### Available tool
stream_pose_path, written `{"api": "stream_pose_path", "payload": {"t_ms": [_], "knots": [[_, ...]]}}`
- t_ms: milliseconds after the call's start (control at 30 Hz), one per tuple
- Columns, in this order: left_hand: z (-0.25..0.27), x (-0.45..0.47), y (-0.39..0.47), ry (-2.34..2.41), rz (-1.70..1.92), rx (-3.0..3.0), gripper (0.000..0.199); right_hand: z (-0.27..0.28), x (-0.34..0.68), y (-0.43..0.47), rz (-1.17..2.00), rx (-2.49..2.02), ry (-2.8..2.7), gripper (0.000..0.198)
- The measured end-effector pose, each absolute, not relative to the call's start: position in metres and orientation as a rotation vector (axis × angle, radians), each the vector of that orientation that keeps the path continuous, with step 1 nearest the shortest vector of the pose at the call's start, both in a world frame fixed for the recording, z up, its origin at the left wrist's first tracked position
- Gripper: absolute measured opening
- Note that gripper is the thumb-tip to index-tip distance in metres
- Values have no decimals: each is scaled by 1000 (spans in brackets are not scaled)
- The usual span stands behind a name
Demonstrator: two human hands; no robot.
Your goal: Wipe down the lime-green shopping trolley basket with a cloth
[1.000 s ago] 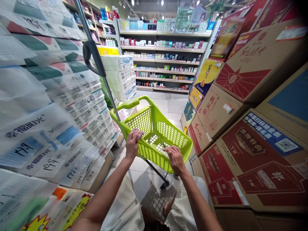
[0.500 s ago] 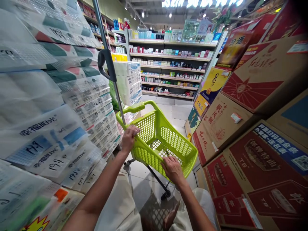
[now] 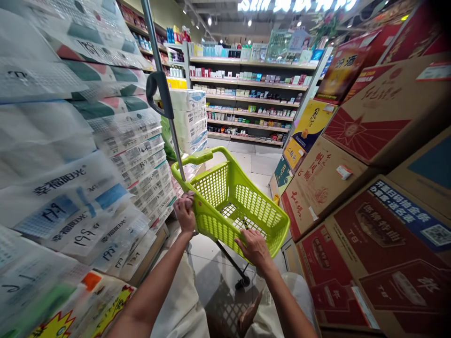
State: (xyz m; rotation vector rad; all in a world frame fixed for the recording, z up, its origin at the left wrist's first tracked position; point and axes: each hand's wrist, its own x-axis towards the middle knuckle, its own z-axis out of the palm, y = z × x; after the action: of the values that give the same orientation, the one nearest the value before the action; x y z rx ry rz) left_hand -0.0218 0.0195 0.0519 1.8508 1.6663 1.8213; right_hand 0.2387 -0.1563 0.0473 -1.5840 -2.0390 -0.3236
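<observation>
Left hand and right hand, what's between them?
In the head view, the perforated near side of the green cart lies between the left hand and the right hand.

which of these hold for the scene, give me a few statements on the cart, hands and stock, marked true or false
1. The right hand is at the near rim of the green cart. True.
2. A gray handle sits on a metal pole. True.
3. The left hand is wrapped around the gray handle. False: it is lower, by the near left corner of the green cart.
4. Cardboard cartons are stacked to the right of the green cart. True.
5. White wrapped packs are piled on the right. False: they are piled on the left.
</observation>
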Motion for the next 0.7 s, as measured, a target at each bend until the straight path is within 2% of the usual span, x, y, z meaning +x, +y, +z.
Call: {"api": "stream_pose_path", "payload": {"t_ms": [100, 267, 433, 600, 700], "knots": [[50, -24, 19, 1535, 1648, 2095, 33, 49, 240, -156, -327, -1563, -2035, 26], [65, -34, 30, 1711, 1768, 2023, 37, 51, 241, -157, -309, -1556, -2022, 26], [59, -33, 18, 1442, 1462, 2365, 38, 53, 243, -156, -278, -1554, -1999, 31], [60, -28, 15, 1644, 1613, 2214, 36, 66, 249, -158, -154, -1556, -2003, 34], [49, -17, 0, 1346, 1409, 2442, 38, 73, 254, -163, -91, -1552, -1959, 39]]}}
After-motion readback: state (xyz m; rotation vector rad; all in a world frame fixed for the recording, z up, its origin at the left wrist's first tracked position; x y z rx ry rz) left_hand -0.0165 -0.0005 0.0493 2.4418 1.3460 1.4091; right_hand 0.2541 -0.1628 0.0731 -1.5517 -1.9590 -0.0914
